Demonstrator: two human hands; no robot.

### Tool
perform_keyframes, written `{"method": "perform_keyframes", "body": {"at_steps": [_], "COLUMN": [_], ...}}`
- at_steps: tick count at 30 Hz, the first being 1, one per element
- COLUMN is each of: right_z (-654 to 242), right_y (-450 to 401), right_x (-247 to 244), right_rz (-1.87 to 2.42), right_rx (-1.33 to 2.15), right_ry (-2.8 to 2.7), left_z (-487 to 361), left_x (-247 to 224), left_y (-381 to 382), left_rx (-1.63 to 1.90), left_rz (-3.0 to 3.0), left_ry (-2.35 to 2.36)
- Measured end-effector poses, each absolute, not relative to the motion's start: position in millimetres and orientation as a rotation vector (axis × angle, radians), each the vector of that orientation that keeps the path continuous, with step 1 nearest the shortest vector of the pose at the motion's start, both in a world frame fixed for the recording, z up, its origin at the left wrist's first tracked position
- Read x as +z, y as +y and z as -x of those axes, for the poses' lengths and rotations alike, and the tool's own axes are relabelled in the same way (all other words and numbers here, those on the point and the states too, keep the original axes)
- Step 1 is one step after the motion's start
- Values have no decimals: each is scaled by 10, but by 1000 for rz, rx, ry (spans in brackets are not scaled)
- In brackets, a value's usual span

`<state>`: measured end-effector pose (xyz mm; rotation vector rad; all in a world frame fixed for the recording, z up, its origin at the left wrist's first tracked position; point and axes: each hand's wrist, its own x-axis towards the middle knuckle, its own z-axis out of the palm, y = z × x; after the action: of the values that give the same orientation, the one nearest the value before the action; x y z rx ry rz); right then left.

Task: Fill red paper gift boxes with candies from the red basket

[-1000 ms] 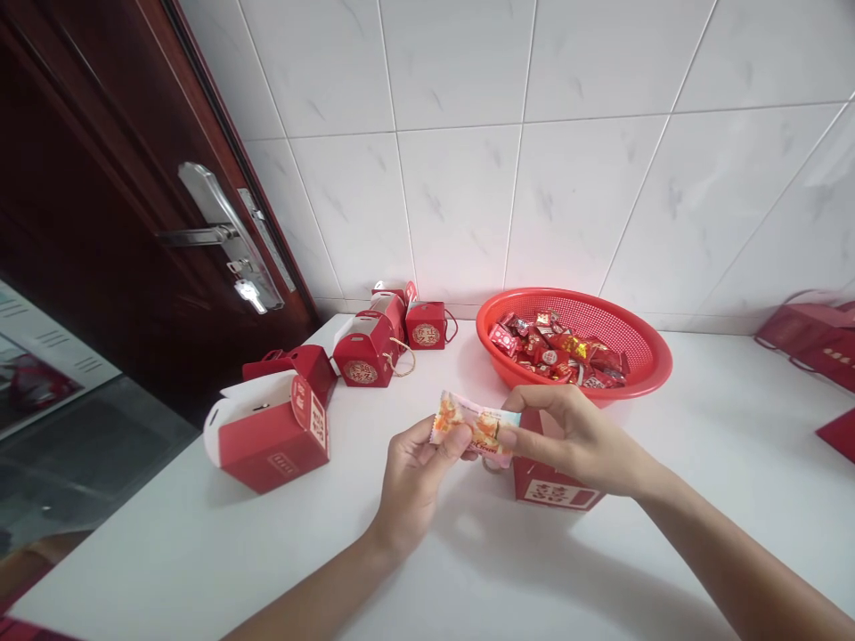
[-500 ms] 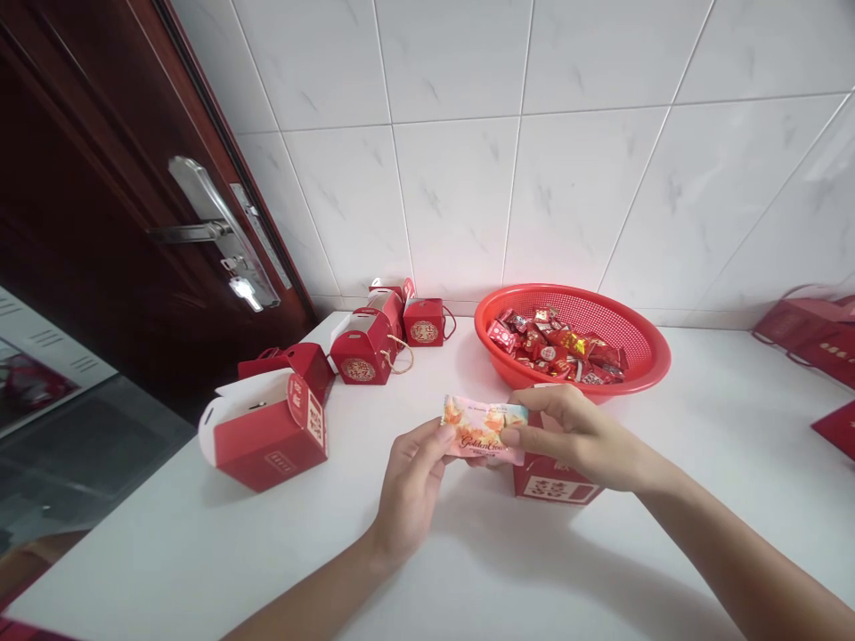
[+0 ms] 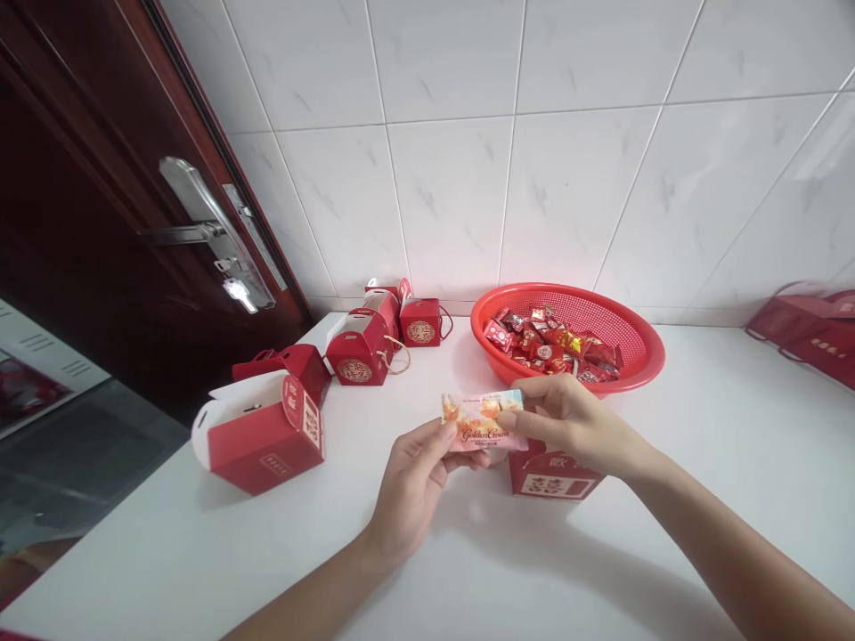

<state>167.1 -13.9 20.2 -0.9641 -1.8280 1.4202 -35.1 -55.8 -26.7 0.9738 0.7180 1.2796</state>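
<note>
Between both hands I hold a small wrapped candy (image 3: pixel 481 420) in a pink and orange wrapper printed "Golden Crown". My left hand (image 3: pixel 418 481) pinches its left end, thumb on top. My right hand (image 3: pixel 574 427) grips the right end between thumb and fingers. Below and behind the right hand stands a red gift box (image 3: pixel 554 481) with white-framed lettering on its front; the hand covers its upper part. Just beyond, a red plastic basket (image 3: pixel 651 356) holds many wrapped candies (image 3: pixel 551 345), mostly red.
An open red box (image 3: pixel 267 445) with a white inside stands at the left. Several red boxes (image 3: pixel 357 356), some with cord handles, line the wall side. More red boxes (image 3: pixel 808 325) lie at the right edge. A tiled wall (image 3: pixel 447 205) and a wooden door (image 3: pixel 86 133) bound the white table (image 3: pixel 401 596).
My right hand has shifted slightly, and the candy's wrapper now lies flatter with its lettering easier to read. Both hands still hold it. The view has moved a little.
</note>
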Motion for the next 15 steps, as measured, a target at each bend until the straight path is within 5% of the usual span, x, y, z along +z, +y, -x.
{"method": "perform_keyframes", "body": {"at_steps": [15], "right_z": [-1647], "right_y": [-160], "right_x": [178], "right_rz": [982], "right_rx": [1183], "right_ry": [-2155], "left_z": [362], "left_x": [-259], "left_y": [-557], "left_rx": [1060], "left_rz": [-887], "left_ry": [878]}}
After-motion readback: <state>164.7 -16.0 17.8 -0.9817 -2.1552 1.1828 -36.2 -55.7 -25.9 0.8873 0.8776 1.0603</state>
